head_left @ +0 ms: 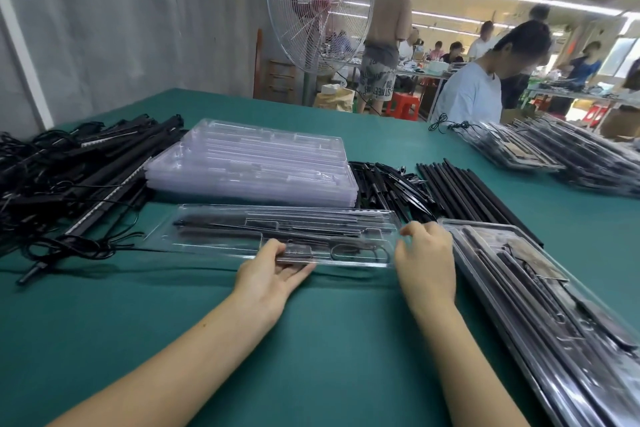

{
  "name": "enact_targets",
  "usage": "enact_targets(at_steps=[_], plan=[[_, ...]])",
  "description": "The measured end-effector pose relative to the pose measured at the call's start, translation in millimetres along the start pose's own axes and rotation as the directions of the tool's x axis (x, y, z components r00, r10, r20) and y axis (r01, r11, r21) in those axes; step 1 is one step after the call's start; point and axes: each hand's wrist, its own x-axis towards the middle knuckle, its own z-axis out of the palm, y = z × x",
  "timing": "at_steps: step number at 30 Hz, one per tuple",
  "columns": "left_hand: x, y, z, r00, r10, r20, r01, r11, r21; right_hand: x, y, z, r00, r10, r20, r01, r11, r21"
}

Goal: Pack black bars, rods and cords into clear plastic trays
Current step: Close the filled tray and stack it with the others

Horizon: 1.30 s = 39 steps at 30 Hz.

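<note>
Tray position: one clear plastic tray lies crosswise on the green table, near the operator. Its moulded recesses already hold black bars, a rod and a looped cord. The left hand pinches the near edge, thumb on top and fingers underneath. The right hand curls round the right end. This two-point grip likely keeps the thin tray level so the contents stay seated. Supplies lie within reach: corded bars at far left, empty trays stacked just behind, loose rods at right. Packed trays are stacked at near right, probably the destination.
</note>
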Motion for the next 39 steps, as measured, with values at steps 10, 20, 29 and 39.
enact_targets(at_steps=[10, 20, 29, 39], plan=[[4, -5, 3, 1.000, 0.020, -0.013, -0.018, 0.991, 0.130, -13, -38, 10, 0.903, -0.335, 0.270, 0.304, 0.941, 0.150], [8, -5, 8, 0.992, 0.051, -0.118, -0.031, 0.986, 0.162, -27, -52, 8, 0.923, -0.378, 0.072, 0.370, 0.923, 0.104], [10, -5, 2, 0.999, -0.052, -0.010, 0.053, 0.984, 0.169, -64, -101, -6, 0.863, -0.419, 0.283, 0.375, 0.905, 0.199], [6, 4, 13, 0.998, -0.061, 0.010, 0.059, 0.991, 0.123, -62, -97, 15, 0.666, 0.008, 0.746, -0.722, 0.259, 0.641]])
